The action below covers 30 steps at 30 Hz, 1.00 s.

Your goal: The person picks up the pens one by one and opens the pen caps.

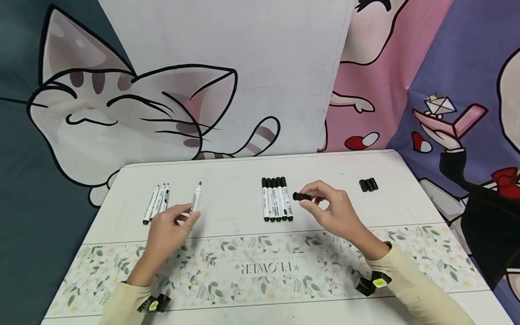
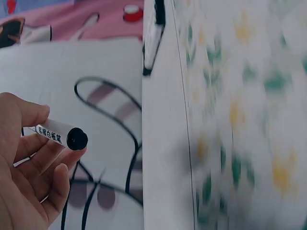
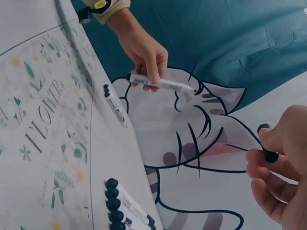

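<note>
White marker (image 1: 196, 199) (uncapped, L hand (image 1: 168, 232)) points twd backdrop (image 1: 256, 57), axis leaning R.

The word FLOWER (image 1: 268, 268) stands between two small stars (image 1: 296, 268) on the table's (image 1: 231, 192) floral band (image 1: 246, 252), and Chinese characters ending in 白板笔 stand on the marker (image 2: 56, 133) in the left hand (image 1: 168, 232).
</note>
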Tool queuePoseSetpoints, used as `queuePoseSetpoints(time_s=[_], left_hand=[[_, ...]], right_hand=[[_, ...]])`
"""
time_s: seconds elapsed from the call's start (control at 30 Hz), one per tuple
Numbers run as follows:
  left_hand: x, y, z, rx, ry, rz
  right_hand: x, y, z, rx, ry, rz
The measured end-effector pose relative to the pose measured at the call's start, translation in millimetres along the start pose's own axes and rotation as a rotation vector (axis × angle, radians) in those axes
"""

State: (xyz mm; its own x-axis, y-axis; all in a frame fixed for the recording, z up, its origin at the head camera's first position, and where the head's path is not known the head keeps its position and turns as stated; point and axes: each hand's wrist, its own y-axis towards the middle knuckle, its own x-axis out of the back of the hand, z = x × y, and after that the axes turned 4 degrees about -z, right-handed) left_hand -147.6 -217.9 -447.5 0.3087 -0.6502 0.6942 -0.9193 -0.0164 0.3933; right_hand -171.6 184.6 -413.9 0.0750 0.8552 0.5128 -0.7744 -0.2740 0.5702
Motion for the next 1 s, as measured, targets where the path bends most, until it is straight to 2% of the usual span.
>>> queuePoseSetpoints(time_s=[0.2,0.4,0.57,0.8,0.9,1.0], left_hand=[[28.0,6.7,24.9,0.091,0.137,-0.025],[48.3,17.3,49.5,0.171,0.162,-0.020],[55.3,24.9,73.5,0.229,0.173,-0.009],[61.1,28.2,102.1,0.316,0.168,0.008],[62.2,30.0,111.7,0.355,0.159,0.033],[62.9,33.0,119.3,0.428,0.138,0.067]], right_hand=[[6.3,-4.1,-7.6,-0.067,-0.067,-0.009],[14.3,-7.4,-12.5,-0.118,-0.051,-0.017],[22.3,-8.4,-14.0,-0.167,0.000,-0.019],[35.4,-12.1,-13.5,-0.211,0.038,-0.037],[40.9,-15.0,-14.9,-0.231,0.027,-0.057],[46.1,-17.9,-15.3,-0.255,-0.010,-0.090]])
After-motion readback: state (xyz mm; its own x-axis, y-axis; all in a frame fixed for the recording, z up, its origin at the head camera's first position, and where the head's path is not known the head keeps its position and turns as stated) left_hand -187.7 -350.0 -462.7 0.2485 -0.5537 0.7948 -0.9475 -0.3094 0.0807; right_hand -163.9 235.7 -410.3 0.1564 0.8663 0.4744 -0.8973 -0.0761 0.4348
